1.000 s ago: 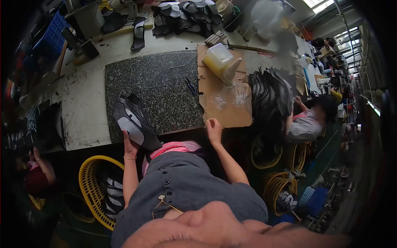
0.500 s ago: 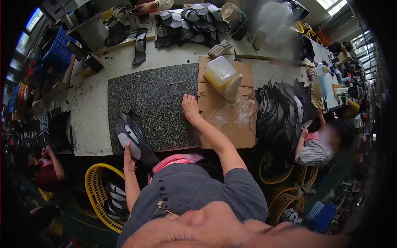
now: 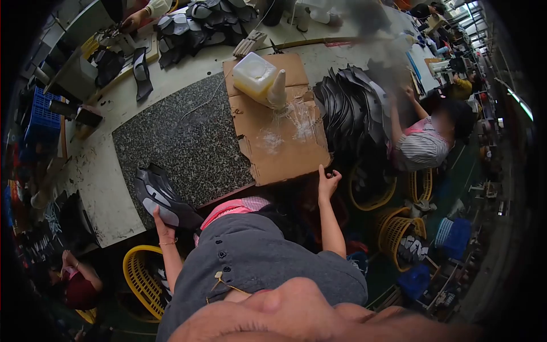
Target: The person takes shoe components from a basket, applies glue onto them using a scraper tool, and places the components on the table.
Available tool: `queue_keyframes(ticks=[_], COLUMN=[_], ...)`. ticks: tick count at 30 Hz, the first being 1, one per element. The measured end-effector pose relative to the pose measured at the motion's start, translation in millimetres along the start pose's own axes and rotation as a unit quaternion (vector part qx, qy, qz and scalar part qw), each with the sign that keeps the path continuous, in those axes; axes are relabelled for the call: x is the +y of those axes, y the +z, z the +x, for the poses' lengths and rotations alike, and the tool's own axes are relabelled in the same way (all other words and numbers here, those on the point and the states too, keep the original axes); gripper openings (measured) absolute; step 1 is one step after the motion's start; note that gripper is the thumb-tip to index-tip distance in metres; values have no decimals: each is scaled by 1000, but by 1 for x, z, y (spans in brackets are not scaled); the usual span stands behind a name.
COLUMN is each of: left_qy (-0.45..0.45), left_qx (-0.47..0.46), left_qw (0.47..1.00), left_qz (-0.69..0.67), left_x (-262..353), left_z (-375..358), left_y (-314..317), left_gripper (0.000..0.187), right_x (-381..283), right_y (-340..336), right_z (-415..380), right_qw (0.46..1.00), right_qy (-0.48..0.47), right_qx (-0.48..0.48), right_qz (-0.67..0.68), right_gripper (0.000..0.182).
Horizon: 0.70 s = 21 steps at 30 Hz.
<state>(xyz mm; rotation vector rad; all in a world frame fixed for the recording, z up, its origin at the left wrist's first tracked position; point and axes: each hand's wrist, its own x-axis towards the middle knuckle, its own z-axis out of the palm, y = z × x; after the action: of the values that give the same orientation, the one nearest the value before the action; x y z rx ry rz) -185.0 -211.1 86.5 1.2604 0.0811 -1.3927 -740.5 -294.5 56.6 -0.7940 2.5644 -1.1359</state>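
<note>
My left hand (image 3: 165, 229) holds a stack of dark grey shoe pieces (image 3: 162, 198) with light patches, at the near left edge of the speckled stone slab (image 3: 182, 137). Beyond the near right corner of the cardboard sheet (image 3: 279, 151) is my right hand (image 3: 328, 183), its thumb and fingers curled; whether something small lies between them is too small to make out. On the cardboard stand a square plastic container (image 3: 253, 75) of yellowish liquid and a whitish cone-shaped bottle (image 3: 277, 90). Black curved pieces (image 3: 350, 108) are fanned out to the right of the cardboard.
Yellow baskets stand below the table at left (image 3: 137, 282) and right (image 3: 393, 236). A co-worker in a striped top (image 3: 424, 147) sits at the right. More grey pieces (image 3: 199, 25) are heaped at the back, near another person's hand (image 3: 134, 21).
My right hand has moved from the stone slab to the right, past the cardboard's near corner. My left hand still holds the grey pieces. The camera view has turned and shifted right.
</note>
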Motion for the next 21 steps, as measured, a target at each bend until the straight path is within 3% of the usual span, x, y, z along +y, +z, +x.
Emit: queue_keyframes(ticks=[1, 3, 4, 5, 8, 12, 16, 21], left_qy=[9, 16, 9, 19, 78, 85, 86, 97], left_qx=[-3, -1, -5, -22, -42, -42, -56, -51], left_qw=[1000, 999, 998, 995, 986, 987, 986, 984], left_qz=[-11, -29, -65, -91, -141, -129, -131, -140], left_x=[1, 5, 10, 15, 37, 46, 46, 52], left_z=[1, -2, 0, -1, -29, -39, -53, -73], left_y=[1, 1, -2, -6, 4, -26, -53, -73], left_gripper=[65, 61, 57, 57, 61, 61, 50, 50], right_x=[25, 0, -14, -20, -45, -71, -81, -132], right_y=[18, 7, 4, 7, -22, -28, 3, 76], right_z=[13, 25, 24, 25, 7, -67, -151, -251], right_qw=[999, 967, 925, 934, 906, 851, 734, 629], right_qy=[-21, 145, 229, 217, 189, 238, 368, 416], right_qx=[32, -113, -184, -148, -257, -347, -482, -599], right_qz=[34, 176, 241, 242, 277, 313, 304, 269], right_gripper=[47, 38, 34, 28, 21, 17, 18, 15])
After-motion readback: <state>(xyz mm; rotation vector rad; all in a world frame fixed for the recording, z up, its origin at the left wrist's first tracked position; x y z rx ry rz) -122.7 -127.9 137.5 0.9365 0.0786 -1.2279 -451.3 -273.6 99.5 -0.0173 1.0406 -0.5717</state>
